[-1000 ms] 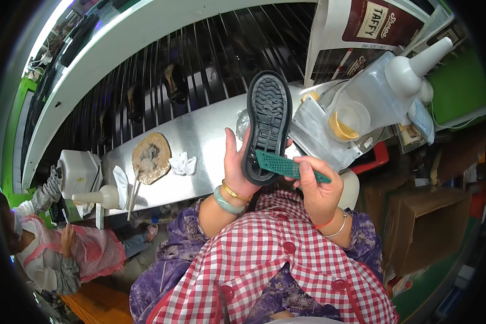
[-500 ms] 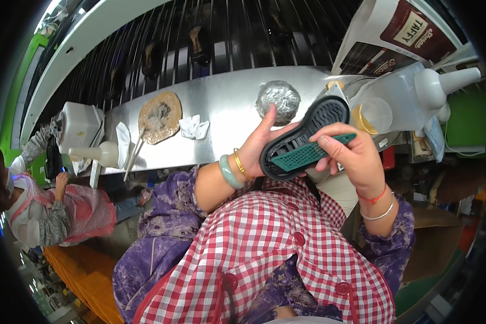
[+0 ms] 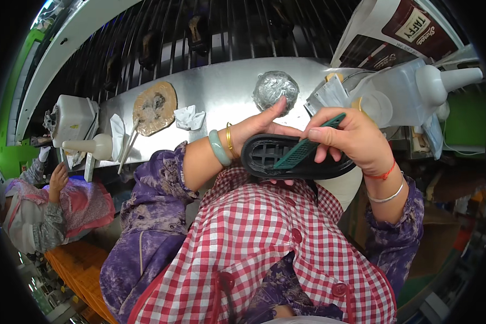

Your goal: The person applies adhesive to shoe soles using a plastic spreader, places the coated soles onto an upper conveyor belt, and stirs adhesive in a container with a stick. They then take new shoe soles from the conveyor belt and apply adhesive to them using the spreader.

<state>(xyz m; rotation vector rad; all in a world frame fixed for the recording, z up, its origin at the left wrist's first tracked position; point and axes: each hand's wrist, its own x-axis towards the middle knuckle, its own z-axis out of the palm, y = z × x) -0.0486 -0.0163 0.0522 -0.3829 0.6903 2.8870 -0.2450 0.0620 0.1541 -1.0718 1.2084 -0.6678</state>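
Note:
A black shoe sole (image 3: 258,155) lies nearly level across my lap side of the table, its ribbed, hollow inner face up. My left hand (image 3: 260,128) holds it from beneath near its left end, with the thumb stretched out above. My right hand (image 3: 353,139) pinches a dark green perforated strip (image 3: 302,148) between thumb and fingers. The strip slants over the sole, its lower end at the hollow grid; I cannot tell whether it touches. My right fingers hide part of the sole's right half.
Beyond my hands, a metal table (image 3: 221,83) bears a plastic-wrapped round lump (image 3: 276,90), crumpled tissue (image 3: 189,117), a brown disc (image 3: 162,114) and a stick (image 3: 128,150). Nozzle bottles stand left (image 3: 103,147) and right (image 3: 410,89), with a clear cup (image 3: 377,108). A co-worker (image 3: 83,208) is at far left.
The sole has turned from a slant to nearly level, its right end swinging down. The green strip now tilts more steeply, its upper end raised toward the left.

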